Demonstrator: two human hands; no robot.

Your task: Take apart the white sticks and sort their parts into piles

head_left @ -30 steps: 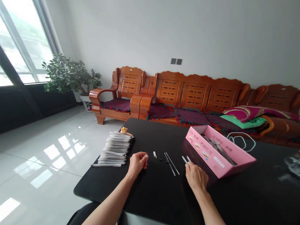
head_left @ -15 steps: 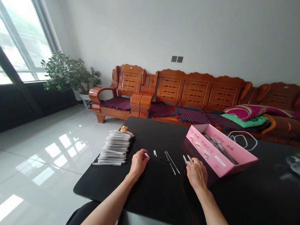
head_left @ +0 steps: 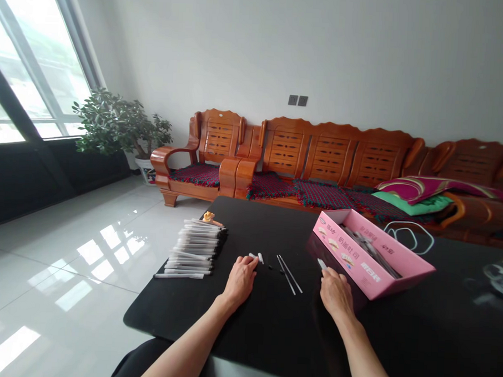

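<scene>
My left hand [head_left: 240, 279] rests low over the black table, its fingers closed at a small white pen cap [head_left: 253, 256]. Right beside it lies a second white cap [head_left: 260, 259]. My right hand [head_left: 337, 292] is closed round pale pen barrels [head_left: 322, 264], whose ends poke out past the fingertips; how many is hard to tell. Between the hands lie two thin pen refills [head_left: 288, 274], slanting side by side, and small black pieces [head_left: 270, 267]. A stack of whitish pens [head_left: 194, 244] with dark ends is lined up left of my left hand.
A pink open box [head_left: 357, 254] holding dark and clear pen parts stands right of my right hand. A small orange figurine [head_left: 209, 216] sits behind the pen stack. White cord loops [head_left: 412, 231] lie behind the box, and a glass dish [head_left: 500, 280] is at far right.
My left hand has moved right, bringing its white cap next to the other one. My right hand has shifted slightly right, and the barrel ends in it now sit close together.
</scene>
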